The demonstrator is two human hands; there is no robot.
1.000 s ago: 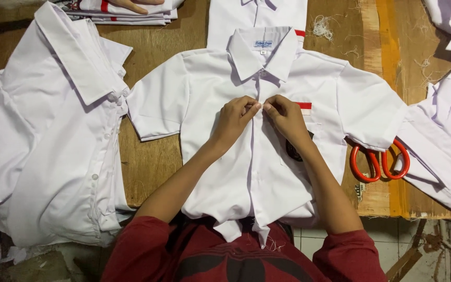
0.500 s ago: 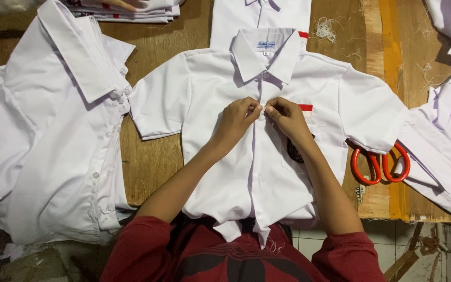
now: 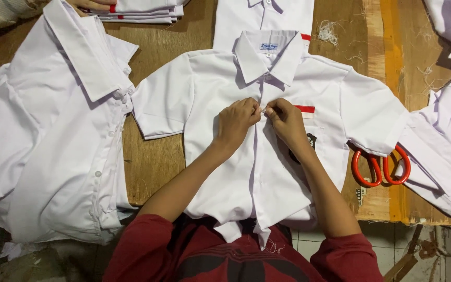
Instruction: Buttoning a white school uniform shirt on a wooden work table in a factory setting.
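A white short-sleeved shirt point(image 3: 220, 89) lies face up on the wooden table point(image 3: 152, 162), collar away from me. It has a small red stripe and a dark badge on its chest pocket. My left hand point(image 3: 237, 121) and my right hand point(image 3: 286, 119) meet at the shirt's front placket, just below the collar. The fingertips of both hands pinch the placket edges where a button sits. My forearms lie over the lower part of the shirt.
A pile of white shirts point(image 3: 53, 141) lies at the left, more white shirts point(image 3: 444, 151) at the right. Orange-handled scissors point(image 3: 381, 167) rest beside the right sleeve. Folded shirts point(image 3: 142, 9) sit at the far edge with another person's hand point(image 3: 92, 4) on them. Another shirt point(image 3: 262, 15) lies beyond the collar.
Both hands have stayed at the placket near the chest, with only small finger movements. The shirt has not shifted.
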